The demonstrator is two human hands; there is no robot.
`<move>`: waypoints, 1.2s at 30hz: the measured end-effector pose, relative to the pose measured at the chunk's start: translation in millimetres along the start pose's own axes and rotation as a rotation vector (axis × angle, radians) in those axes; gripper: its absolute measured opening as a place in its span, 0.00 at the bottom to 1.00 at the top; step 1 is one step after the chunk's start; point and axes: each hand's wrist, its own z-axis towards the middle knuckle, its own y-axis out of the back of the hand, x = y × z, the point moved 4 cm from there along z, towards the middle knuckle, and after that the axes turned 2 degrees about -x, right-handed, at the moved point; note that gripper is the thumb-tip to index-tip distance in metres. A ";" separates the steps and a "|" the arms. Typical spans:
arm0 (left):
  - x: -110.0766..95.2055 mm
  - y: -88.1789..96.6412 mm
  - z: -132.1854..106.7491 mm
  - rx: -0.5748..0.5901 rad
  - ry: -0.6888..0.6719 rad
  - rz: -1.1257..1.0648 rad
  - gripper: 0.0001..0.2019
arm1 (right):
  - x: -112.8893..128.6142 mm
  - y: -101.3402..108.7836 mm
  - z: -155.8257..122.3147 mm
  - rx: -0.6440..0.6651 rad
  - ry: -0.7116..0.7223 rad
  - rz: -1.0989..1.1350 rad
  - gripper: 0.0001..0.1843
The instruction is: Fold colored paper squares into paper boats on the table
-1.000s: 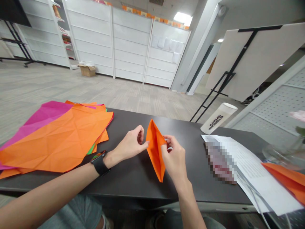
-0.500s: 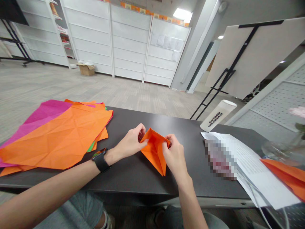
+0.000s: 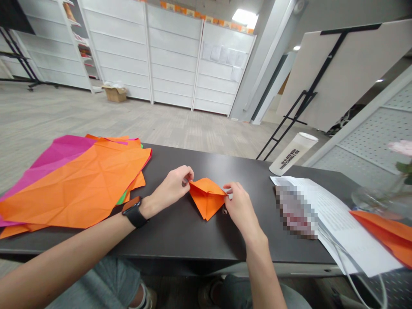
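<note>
At your far left the stack of coloured sheets [image 3: 80, 184] lies where it lay a second ago, a creased orange sheet on top and a magenta one [image 3: 61, 150] showing beneath it at the back. Your left wrist, with its black watch [image 3: 134, 213], rests on the dark table [image 3: 180, 240] just beside that stack.

Your left hand [image 3: 170, 189] has its thumb and forefinger closed tight on the left corner of the folded orange paper [image 3: 206, 198]. A second ago you held that paper upright as a tall, narrow blade between your hands. Now it is pulled wide and low, and its bottom point has come up the table toward you less far than before.

The paper sits at the middle of the table, in front of you. It looks like a squat kite: a broad top edge stretched between your hands, a crease down the middle, and a short point aimed at you. Its upper part shows a paler inner face where the layers spread.

Your right hand [image 3: 240, 208] pinches the right corner in the same closed way, now farther from your left hand.

Further right stand a white tube [image 3: 291, 154], printed sheets [image 3: 337, 223] and another orange sheet [image 3: 386, 234].
</note>
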 end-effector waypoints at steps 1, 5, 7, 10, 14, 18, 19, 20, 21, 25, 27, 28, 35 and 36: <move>-2.1 -0.6 0.1 0.034 -0.060 0.058 0.12 | 2.1 -1.0 -0.2 0.026 0.103 0.026 0.22; -4.8 -5.0 -2.7 0.218 -0.269 0.247 0.13 | 0.6 -8.0 -5.7 0.183 0.296 0.041 0.31; -0.4 -6.9 -4.4 0.308 -0.331 0.298 0.14 | -6.7 -11.4 -9.8 0.241 0.289 0.015 0.30; 6.4 -8.1 -6.3 0.447 -0.381 0.330 0.15 | -14.9 -14.7 -16.5 0.304 0.323 -0.032 0.32; 2.9 -6.0 -9.4 0.614 -0.414 0.317 0.16 | -12.6 -11.9 -20.7 0.269 0.390 -0.065 0.34; -2.9 -2.2 -12.0 0.626 -0.428 0.361 0.15 | -2.4 -11.7 -23.7 0.306 0.477 0.029 0.29; -2.7 -2.1 -12.7 0.622 -0.430 0.363 0.15 | -2.0 -12.4 -24.5 0.328 0.478 0.049 0.28; -2.0 -2.3 -13.4 0.621 -0.429 0.359 0.15 | -2.9 -13.0 -25.2 0.343 0.469 0.064 0.27; -0.9 -2.8 -14.0 0.621 -0.425 0.348 0.15 | -4.8 -13.3 -25.8 0.353 0.453 0.073 0.27; 0.1 -4.9 -14.0 0.603 -0.440 0.312 0.16 | -14.5 -13.1 -27.2 0.378 0.363 0.107 0.25; -3.4 -5.5 -13.3 0.583 -0.490 0.333 0.14 | -15.3 -12.3 -27.3 0.384 0.339 0.106 0.23; -5.4 -5.7 -12.9 0.574 -0.513 0.347 0.13 | -13.9 -11.5 -27.3 0.378 0.346 0.099 0.21; -8.7 -8.1 -13.4 0.533 -0.548 0.367 0.14 | -1.5 -6.7 -29.5 0.387 0.389 0.127 0.27; -8.6 -9.2 -13.8 0.527 -0.560 0.379 0.14 | -1.2 -7.2 -29.9 0.397 0.392 0.127 0.29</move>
